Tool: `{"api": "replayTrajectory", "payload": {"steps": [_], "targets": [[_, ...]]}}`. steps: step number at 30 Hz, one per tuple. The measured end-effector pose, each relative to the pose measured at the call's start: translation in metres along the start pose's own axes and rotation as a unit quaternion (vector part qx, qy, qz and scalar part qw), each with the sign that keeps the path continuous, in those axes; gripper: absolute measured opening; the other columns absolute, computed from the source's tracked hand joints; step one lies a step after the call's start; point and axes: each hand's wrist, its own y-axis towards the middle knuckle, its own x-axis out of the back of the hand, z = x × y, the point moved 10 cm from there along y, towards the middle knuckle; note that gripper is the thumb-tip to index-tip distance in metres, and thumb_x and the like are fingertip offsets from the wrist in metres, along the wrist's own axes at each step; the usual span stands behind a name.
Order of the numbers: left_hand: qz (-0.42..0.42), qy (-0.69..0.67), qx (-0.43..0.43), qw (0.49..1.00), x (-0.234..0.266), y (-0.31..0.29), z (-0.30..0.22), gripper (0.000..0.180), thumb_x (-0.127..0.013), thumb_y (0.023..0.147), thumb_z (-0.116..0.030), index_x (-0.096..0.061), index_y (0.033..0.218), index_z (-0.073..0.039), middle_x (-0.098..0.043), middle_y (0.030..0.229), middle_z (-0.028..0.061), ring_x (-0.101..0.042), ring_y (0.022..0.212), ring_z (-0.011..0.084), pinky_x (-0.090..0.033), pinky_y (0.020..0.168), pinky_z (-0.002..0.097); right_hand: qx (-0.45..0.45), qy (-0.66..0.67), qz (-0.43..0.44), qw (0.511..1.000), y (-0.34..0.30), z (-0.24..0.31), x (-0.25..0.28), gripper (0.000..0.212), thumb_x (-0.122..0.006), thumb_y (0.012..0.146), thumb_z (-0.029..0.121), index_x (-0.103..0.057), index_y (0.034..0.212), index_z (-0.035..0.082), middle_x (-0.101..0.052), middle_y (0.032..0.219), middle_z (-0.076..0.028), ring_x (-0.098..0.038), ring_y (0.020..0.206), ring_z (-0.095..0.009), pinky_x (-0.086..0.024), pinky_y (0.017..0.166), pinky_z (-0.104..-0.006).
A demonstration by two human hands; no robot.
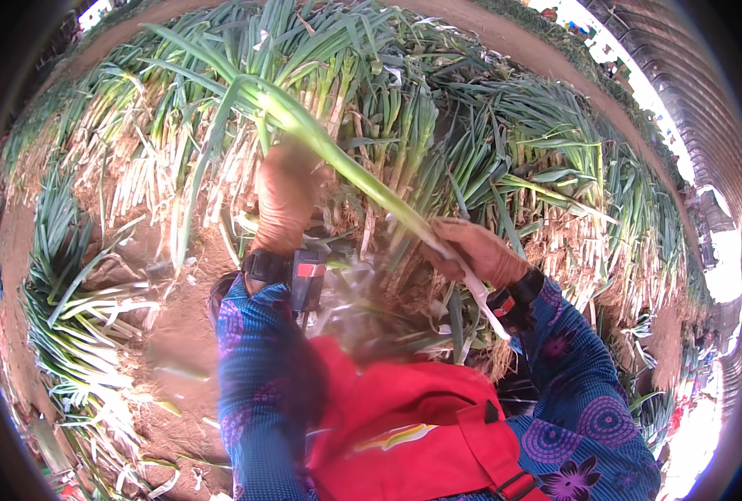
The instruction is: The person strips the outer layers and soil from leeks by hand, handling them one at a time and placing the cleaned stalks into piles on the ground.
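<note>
A long green onion (350, 171) slants across in front of me. Its green leaves fan out at the upper left, and its pale lower end tapers toward my right wrist. My right hand (483, 253) is closed around the lower stalk, fingers wrapped over it. Close below the leafy part is my left hand (287, 196), smeared by motion. Its fingers are blurred and partly behind the stalk, so I cannot make out whether they grip it. Both wrists carry dark straps, the left with a small box-shaped device (307, 280).
A long heap of green onions (546, 159), roots toward me, curves across the far side. At the left, trimmed green onions (87, 334) lie in a pile on brown soil (191, 334). A red apron (412, 426) covers my lap. Corrugated roofing (705, 92) arches at the right.
</note>
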Motion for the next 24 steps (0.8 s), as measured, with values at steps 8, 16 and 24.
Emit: {"api": "replayTrajectory", "payload": {"steps": [8, 16, 24], "targets": [[-0.075, 0.076, 0.045, 0.993, 0.005, -0.004, 0.029, 0.026, -0.064, 0.089, -0.027, -0.059, 0.11, -0.012, -0.064, 0.096, 0.0014, -0.061, 0.084, 0.0157, -0.048, 0.07, 0.0312, 0.101, -0.269, -0.066, 0.955, 0.012, 0.043, -0.016, 0.054, -0.051, 0.094, 0.035, -0.045, 0.133, -0.002, -0.058, 0.11, -0.006, -0.057, 0.096, -0.015, -0.044, 0.085, -0.027], [-0.028, 0.186, 0.062, 0.98, -0.01, -0.01, 0.054, 0.025, -0.064, 0.089, -0.029, -0.061, 0.107, -0.011, -0.065, 0.097, 0.001, -0.059, 0.089, 0.0129, -0.046, 0.073, 0.0299, 0.196, -0.309, -0.098, 0.925, 0.07, 0.094, -0.035, 0.044, -0.058, 0.086, 0.033, -0.059, 0.111, -0.003, -0.062, 0.098, -0.009, -0.057, 0.091, -0.017, -0.044, 0.08, -0.0302], [-0.043, 0.217, 0.035, 0.975, -0.008, -0.018, 0.056, 0.022, -0.064, 0.089, -0.025, -0.064, 0.103, -0.009, -0.066, 0.096, 0.001, -0.06, 0.087, 0.0118, -0.05, 0.069, 0.0284, 0.196, -0.379, -0.141, 0.893, 0.089, 0.087, -0.016, 0.031, -0.058, 0.076, 0.023, -0.064, 0.091, -0.003, -0.06, 0.068, -0.009, -0.057, 0.066, -0.015, -0.045, 0.062, -0.0318]]}}
